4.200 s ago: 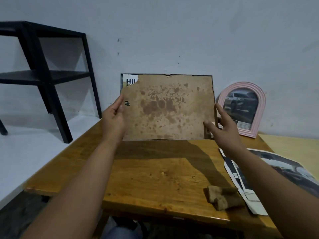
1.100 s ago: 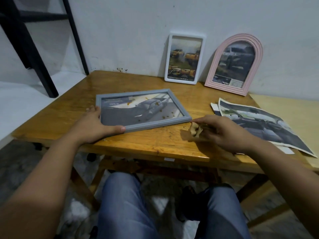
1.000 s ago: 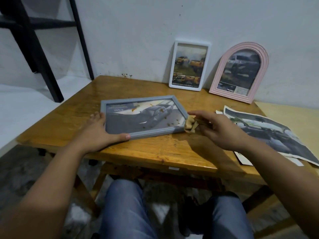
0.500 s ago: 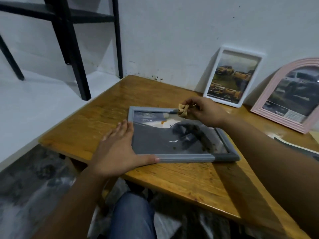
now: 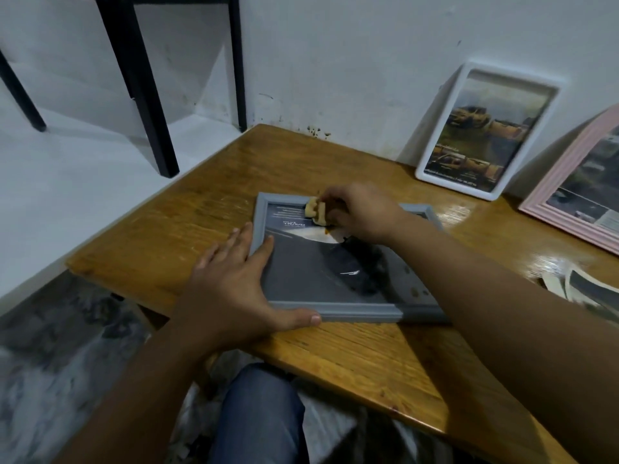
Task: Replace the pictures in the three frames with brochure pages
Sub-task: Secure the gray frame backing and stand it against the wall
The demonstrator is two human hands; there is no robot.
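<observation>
Grey frame lies flat and face up on the desk, right between my two hands. Its long axis runs left to right across me, a landscape lie, with the printed text of the page at the far left corner and the near long rail closest to my lap.

My left hand is flat on the frame's left end, fingers straight and spread along the short rail, thumb stretched out along the near rail. Pressing down, not curled round anything.

My right hand is over the far rail, fingers curled and pinching a small wad of tan cloth. The cloth touches the glass just inside the far left corner, beside the printed lines.

A few small brown specks sit on the glass near my right forearm.

Beyond my right hand, well apart from it, a white frame stands upright in portrait, leaning on the wall, showing yellow trucks. Further right a pink frame leans too, partly cut off by the edge of view. Loose pages lie on the desk under my right forearm's far side.
</observation>
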